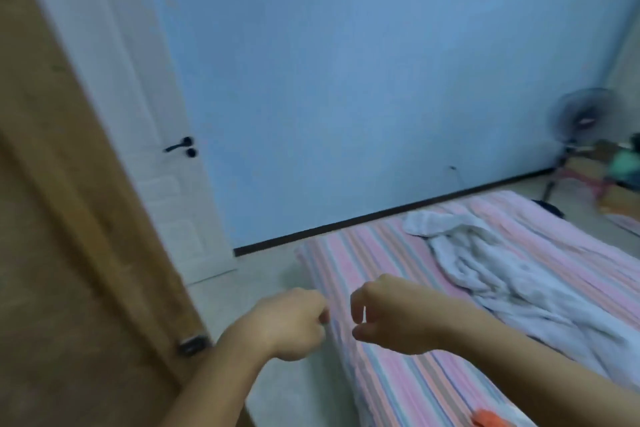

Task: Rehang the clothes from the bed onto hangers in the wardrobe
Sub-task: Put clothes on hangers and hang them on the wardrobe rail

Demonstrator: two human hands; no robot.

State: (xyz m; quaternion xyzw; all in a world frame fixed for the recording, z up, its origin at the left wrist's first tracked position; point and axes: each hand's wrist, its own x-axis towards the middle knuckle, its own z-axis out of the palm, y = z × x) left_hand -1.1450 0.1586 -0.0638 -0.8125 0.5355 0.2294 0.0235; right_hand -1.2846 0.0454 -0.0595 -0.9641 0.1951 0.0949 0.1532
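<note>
A crumpled white garment (491, 270) lies on the pink striped bed (381, 374), to the right of both hands. A bit of orange cloth (488, 419) shows at the bed's near edge. My left hand (294, 322) hovers over the floor beside the bed with fingers curled and nothing in it. My right hand (391, 315) is held over the bed's near corner, fingers loosely curled, holding nothing. The brown wooden wardrobe door (69, 253) stands at the left. No hangers are in view.
A white room door (138, 114) with a black handle (181, 146) stands behind the wardrobe door. The blue wall (346, 80) runs behind the bed. A standing fan (581, 118) and clutter (623, 163) fill the far right corner. Pale floor lies between wardrobe and bed.
</note>
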